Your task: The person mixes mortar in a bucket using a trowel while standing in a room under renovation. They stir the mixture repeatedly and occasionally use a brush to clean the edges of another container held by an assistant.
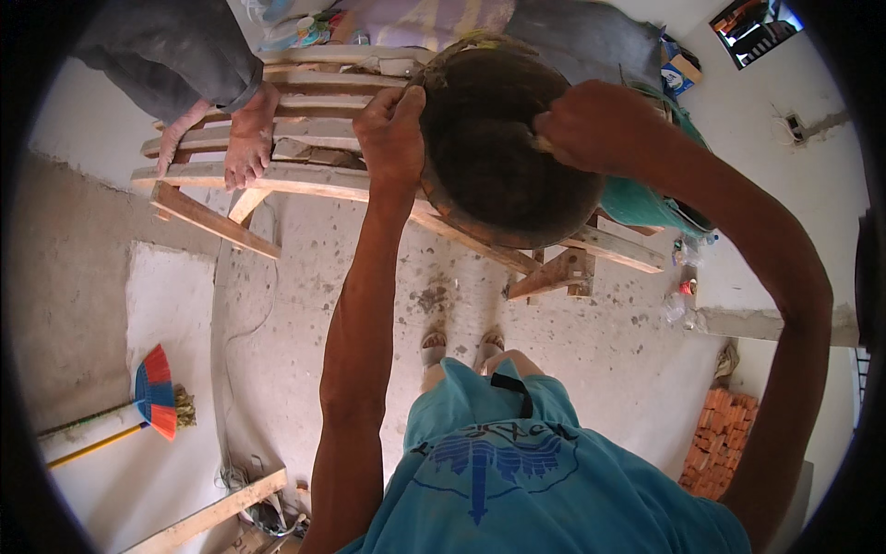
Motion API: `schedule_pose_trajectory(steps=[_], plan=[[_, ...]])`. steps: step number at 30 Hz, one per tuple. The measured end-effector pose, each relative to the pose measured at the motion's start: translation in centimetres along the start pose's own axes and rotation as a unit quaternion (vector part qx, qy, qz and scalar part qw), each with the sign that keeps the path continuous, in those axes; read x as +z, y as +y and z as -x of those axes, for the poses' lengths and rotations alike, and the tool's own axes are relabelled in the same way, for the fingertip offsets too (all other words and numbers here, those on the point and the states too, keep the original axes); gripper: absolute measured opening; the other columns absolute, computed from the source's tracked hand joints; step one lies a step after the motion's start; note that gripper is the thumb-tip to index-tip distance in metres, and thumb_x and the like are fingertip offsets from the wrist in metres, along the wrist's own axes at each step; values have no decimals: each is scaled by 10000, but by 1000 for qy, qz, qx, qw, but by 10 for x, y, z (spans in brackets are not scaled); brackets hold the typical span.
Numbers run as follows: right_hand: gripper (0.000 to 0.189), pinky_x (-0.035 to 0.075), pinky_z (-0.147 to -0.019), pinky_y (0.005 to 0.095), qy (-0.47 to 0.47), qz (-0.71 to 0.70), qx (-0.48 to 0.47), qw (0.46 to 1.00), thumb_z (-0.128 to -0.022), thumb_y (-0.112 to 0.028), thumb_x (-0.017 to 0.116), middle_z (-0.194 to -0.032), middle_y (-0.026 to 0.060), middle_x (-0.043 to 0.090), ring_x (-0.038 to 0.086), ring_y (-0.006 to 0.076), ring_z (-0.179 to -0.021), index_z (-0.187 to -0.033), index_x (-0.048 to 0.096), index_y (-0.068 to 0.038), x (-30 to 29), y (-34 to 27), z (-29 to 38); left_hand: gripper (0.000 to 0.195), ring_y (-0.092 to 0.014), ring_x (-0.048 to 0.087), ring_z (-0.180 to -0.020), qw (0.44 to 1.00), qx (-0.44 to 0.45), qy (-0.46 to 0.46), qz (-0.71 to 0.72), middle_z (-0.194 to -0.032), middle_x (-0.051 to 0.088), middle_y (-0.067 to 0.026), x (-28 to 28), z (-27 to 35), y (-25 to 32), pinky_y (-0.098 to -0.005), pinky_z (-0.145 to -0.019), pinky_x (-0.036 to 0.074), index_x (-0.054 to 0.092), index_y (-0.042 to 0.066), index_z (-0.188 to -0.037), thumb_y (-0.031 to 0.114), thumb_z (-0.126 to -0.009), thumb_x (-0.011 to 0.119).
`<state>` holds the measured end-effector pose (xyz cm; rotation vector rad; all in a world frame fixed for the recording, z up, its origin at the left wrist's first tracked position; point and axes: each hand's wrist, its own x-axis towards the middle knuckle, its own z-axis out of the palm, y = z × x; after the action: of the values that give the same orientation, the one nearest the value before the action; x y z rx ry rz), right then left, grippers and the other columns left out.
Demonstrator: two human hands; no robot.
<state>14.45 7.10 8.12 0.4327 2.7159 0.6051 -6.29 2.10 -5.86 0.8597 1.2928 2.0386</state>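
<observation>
A large dark round basin point(505, 152) with a worn, crusted rim stands tilted on a slatted wooden platform point(311, 176). My left hand point(393, 131) grips its left rim, thumb on top. Over the right part of the basin is my right hand point(588, 128), its fingers curled inward; a small pale thing shows at the fingertips, too blurred to name. Behind my right forearm is a green bucket point(647, 204), partly hidden. The inside of the basin is dark and its contents cannot be made out.
A co-worker's bare feet point(248, 138) stand on the platform at the left. Its sawhorse-like legs point(554, 273) reach the spotted floor. A broom point(156, 392) leans at the left, stacked bricks point(720, 443) are at the lower right, and a wooden plank point(214, 509) lies at the lower left.
</observation>
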Motion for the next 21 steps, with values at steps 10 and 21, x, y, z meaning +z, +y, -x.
schedule_pose_trajectory(steps=[10,21], plan=[[140,539,-757,385,97,144,52,983,-847,-244,626,-793,74,668,678,271,-794,-922,691,-146,-23,53,22,187,-26,395,-595,999,10,15,-39,-649,507,63,1,7,11,-232,-517,326,657,-29,-780,122,-890,663],[156,548,-685,460,-44,24,2,999,-811,-238,621,-719,132,662,680,334,-724,-859,666,-96,6,18,9,208,-81,563,-733,999,-24,-14,-46,-827,670,-21,-6,0,-3,-233,-669,462,716,-54,-980,136,-901,687]])
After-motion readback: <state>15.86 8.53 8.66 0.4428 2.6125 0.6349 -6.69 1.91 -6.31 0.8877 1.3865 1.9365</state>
